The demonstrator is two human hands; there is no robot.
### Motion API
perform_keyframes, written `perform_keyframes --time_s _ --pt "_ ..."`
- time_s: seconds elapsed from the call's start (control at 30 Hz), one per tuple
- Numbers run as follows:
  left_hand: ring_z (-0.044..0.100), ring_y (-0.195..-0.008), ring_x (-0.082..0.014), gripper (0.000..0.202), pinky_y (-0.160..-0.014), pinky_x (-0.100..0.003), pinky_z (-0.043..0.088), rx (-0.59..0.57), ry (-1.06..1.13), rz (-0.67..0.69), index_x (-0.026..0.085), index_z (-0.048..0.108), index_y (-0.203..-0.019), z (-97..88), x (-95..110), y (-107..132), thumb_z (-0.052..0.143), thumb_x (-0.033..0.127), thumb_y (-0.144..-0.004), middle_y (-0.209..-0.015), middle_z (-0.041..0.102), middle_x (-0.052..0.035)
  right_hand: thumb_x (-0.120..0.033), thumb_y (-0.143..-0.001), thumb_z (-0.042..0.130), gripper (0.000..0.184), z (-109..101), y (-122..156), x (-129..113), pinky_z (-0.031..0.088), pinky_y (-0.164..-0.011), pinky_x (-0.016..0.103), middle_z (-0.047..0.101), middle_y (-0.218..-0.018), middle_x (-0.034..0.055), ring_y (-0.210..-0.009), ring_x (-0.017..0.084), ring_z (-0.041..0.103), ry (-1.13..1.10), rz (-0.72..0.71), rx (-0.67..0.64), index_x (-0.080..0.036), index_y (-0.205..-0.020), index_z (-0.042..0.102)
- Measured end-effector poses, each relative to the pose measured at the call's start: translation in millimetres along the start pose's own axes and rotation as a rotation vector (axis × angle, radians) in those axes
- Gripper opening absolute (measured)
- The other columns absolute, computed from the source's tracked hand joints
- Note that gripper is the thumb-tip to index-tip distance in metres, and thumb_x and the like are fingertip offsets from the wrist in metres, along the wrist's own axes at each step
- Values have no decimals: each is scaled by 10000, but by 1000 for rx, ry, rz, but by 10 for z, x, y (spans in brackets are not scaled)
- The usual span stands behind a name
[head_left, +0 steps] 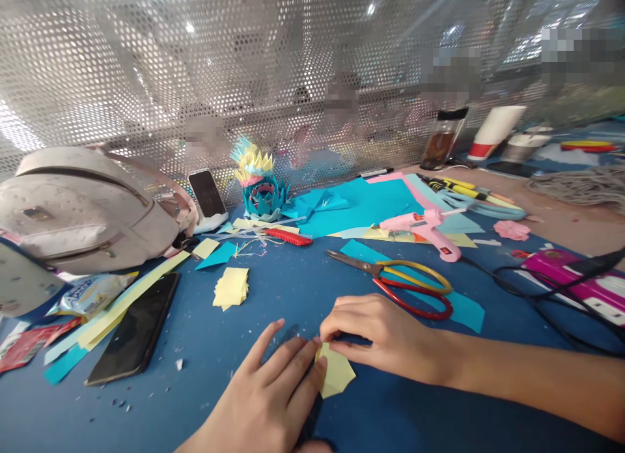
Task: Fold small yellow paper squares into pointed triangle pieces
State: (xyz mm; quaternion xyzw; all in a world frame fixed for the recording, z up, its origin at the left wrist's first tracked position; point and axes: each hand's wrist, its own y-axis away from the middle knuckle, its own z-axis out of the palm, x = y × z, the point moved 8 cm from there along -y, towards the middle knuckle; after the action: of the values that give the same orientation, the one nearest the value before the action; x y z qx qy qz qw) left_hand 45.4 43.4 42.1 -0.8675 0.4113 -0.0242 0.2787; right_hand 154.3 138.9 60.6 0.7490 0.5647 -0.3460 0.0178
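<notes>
A small piece of pale yellow paper (338, 373) lies on the blue table, its far edge and left side partly covered by my fingers. My left hand (273, 388) rests flat with fingers stretched out, the tips touching the paper's left side. At the paper's far corner, my right hand (378, 332) has thumb and fingers pinched together on it. Scissors (415, 280) with one yellow and one red handle lie just beyond my right hand. A stack of yellow paper pieces (231, 288) sits farther off, up and left of my hands.
A black phone (134, 332) and paper strips lie left, near a pale backpack (83, 205). Behind are a folded-paper model (258, 183), a red cutter (289, 237) and blue sheets (366, 202). A pink glue gun (424, 228) trails its cord toward a magenta power strip (569, 280).
</notes>
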Motion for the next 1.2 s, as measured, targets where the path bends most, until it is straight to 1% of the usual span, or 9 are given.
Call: perform_keyframes --time_s 0.07,0.13,0.2,0.27,0.47,0.73,0.9,1.07,1.2 --pt "620 -1226 -274 698 -1292 -535 73 -4 13 -11 86 672 -1292 63 15 37 289 627 -1074 -1302 699 -124 -158 -1003 577 95 -1 7 -12 440 -722 227 701 -888 29 -810 138 612 1 -8 -3 -184 -1005 668" --pt "606 -1249 -278 709 -1290 -542 92 -25 20 -7 79 650 -1320 107 31 61 280 630 -1073 -1332 679 -135 -169 -1009 569 98 6 13 4 438 -705 225 690 -874 30 -794 138 608 -3 29 -5 -182 -989 665" --pt "601 -1254 -279 715 -1282 -556 127 -31 18 -1 73 635 -1338 112 37 70 267 627 -1075 -1342 669 -146 -169 -1007 569 93 19 19 33 433 -684 221 679 -864 30 -779 136 602 -4 76 -3 -180 -976 657" --pt "597 -1257 -284 715 -1273 -566 151 -29 12 5 70 632 -1340 98 36 67 252 618 -1081 -1352 663 -153 -168 -1011 566 93 31 24 37 427 -673 219 671 -851 26 -766 134 594 5 76 3 -178 -972 650" --pt "602 -1232 -269 729 -1286 -533 82 -34 37 2 78 639 -1332 60 19 31 237 630 -1078 -1327 686 -127 -191 -1071 473 185 45 55 -82 413 -690 249 674 -837 38 -768 149 585 172 -130 -24 -166 -1043 654" --pt "591 -1245 -275 728 -1288 -529 59 -30 55 -16 80 638 -1331 49 4 32 260 645 -1070 -1323 684 -129 -228 -1110 365 300 26 28 -167 406 -705 280 673 -824 45 -808 163 604 293 -220 -175 -153 -1056 650" --pt "565 -1282 -282 717 -1288 -538 47 -52 49 -3 82 626 -1353 54 12 31 269 638 -1073 -1360 663 -127 -232 -1112 346 307 21 23 -158 384 -699 291 653 -814 36 -788 161 583 301 -289 -167 -158 -1026 631" --pt "572 -1281 -285 709 -1288 -556 76 -65 54 9 78 618 -1361 57 14 38 258 620 -1080 -1351 666 -134 -247 -1118 330 327 32 27 -143 378 -687 299 647 -798 32 -793 161 581 316 -326 -174 -164 -1001 623" --pt "581 -1279 -295 724 -1277 -580 126 -78 46 20 76 615 -1363 90 26 57 271 640 -1069 -1363 659 -147 -152 -1106 313 351 35 31 -227 353 -646 314 638 -754 22 -801 156 589 421 -447 -185 -160 -945 625"
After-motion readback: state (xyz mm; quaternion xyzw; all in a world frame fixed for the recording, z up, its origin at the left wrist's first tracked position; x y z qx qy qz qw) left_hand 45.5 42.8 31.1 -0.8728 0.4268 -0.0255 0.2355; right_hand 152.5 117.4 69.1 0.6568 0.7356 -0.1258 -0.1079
